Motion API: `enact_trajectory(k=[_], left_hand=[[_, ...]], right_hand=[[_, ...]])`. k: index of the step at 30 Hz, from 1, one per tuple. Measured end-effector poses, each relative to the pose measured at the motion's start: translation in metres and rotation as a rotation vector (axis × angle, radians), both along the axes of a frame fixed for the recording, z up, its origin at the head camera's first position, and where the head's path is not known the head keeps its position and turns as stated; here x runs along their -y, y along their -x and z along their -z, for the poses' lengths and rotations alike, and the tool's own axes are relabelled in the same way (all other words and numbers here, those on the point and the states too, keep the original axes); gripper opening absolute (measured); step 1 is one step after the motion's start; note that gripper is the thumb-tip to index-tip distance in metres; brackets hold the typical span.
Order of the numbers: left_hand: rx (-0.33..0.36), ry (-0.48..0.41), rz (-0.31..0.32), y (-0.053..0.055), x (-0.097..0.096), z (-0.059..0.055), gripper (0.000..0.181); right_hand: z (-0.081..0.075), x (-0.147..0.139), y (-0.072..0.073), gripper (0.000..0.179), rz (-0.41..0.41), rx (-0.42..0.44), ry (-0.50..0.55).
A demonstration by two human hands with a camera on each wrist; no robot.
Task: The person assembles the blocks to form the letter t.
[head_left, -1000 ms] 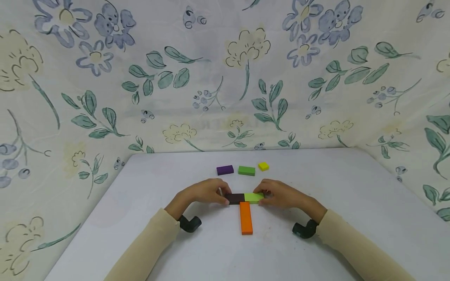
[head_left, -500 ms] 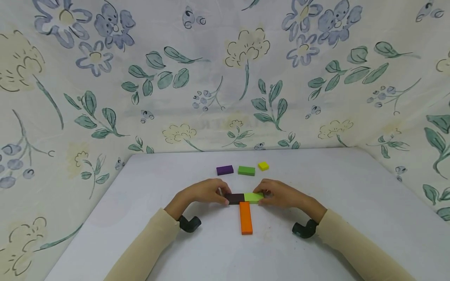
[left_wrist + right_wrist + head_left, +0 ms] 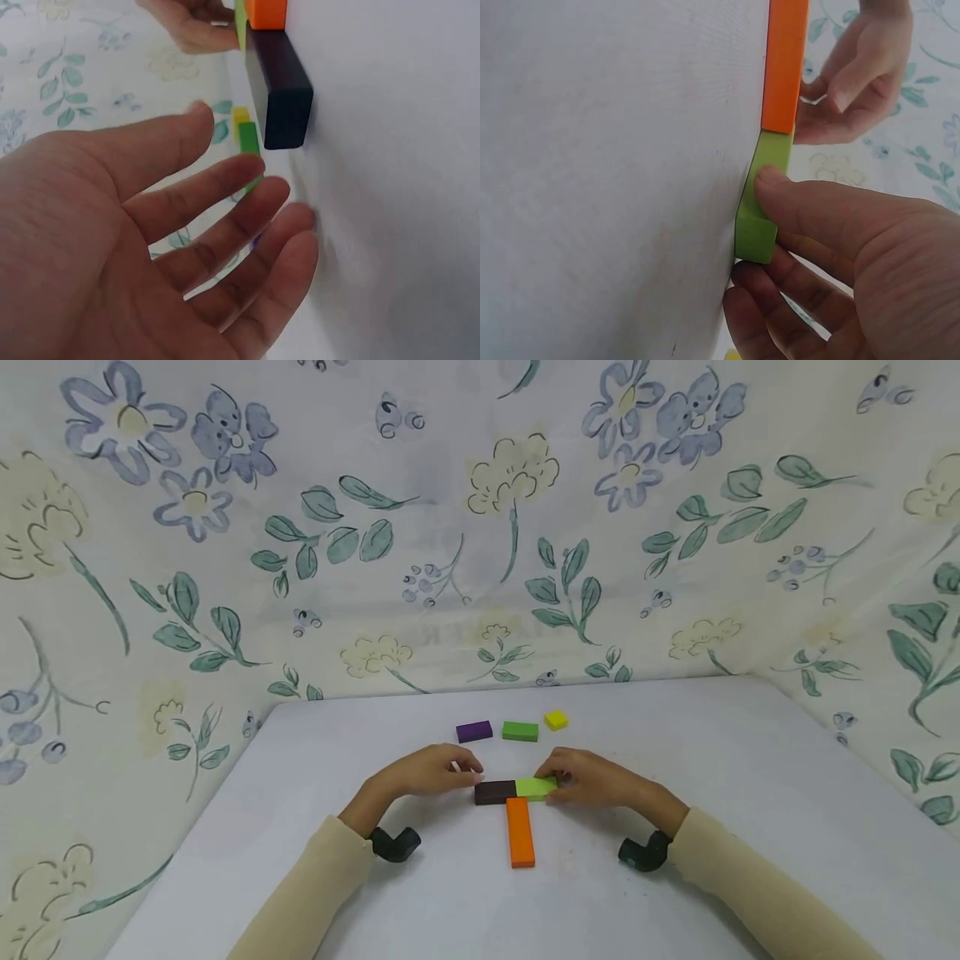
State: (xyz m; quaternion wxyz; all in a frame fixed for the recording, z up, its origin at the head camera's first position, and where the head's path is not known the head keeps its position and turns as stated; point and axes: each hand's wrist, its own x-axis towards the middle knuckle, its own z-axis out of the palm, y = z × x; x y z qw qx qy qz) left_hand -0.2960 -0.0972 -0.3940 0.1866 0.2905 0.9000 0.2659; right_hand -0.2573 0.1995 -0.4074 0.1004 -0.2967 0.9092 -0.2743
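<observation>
A dark brown block (image 3: 495,792) and a lime green block (image 3: 535,788) lie end to end on the table. From their joint, an orange block (image 3: 520,832) runs toward the near side, forming a T. My left hand (image 3: 437,770) hovers at the dark block's left end, holding nothing; the left wrist view shows its fingers (image 3: 247,214) spread and apart from the dark block (image 3: 279,86). My right hand (image 3: 592,777) pinches the lime block's right end. In the right wrist view its thumb lies along the near side of the lime block (image 3: 756,238), the fingers behind.
Behind the T, a purple block (image 3: 474,732), a green block (image 3: 521,732) and a small yellow block (image 3: 556,720) stand in a row on the white table (image 3: 675,735). A flowered cloth (image 3: 450,568) hangs along the table's back and sides.
My left hand has let go of the dark brown block and lifted slightly up and left. The right hand keeps its hold on the lime block. The head view has shifted a little.
</observation>
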Motion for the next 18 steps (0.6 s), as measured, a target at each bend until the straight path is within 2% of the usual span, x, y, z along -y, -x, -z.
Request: enact_trajectory(k=[6, 10, 14, 18], left_hand=[[-0.063, -0.051, -0.097, 0.005, 0.007, 0.001, 0.023], [-0.074, -0.071, -0.136, 0.012, 0.012, -0.001, 0.024], [-0.102, -0.079, -0.132, 0.019, 0.014, -0.012, 0.024], [-0.135, -0.042, -0.13, 0.025, 0.014, -0.024, 0.032]], right_hand=[[-0.002, 0.001, -0.003, 0.03, -0.023, -0.019, 0.019], [-0.001, 0.002, -0.005, 0.03, -0.015, -0.01, 0.014], [-0.003, 0.003, -0.007, 0.03, 0.004, -0.007, 0.006], [-0.005, 0.003, -0.007, 0.03, -0.006, -0.017, 0.011]])
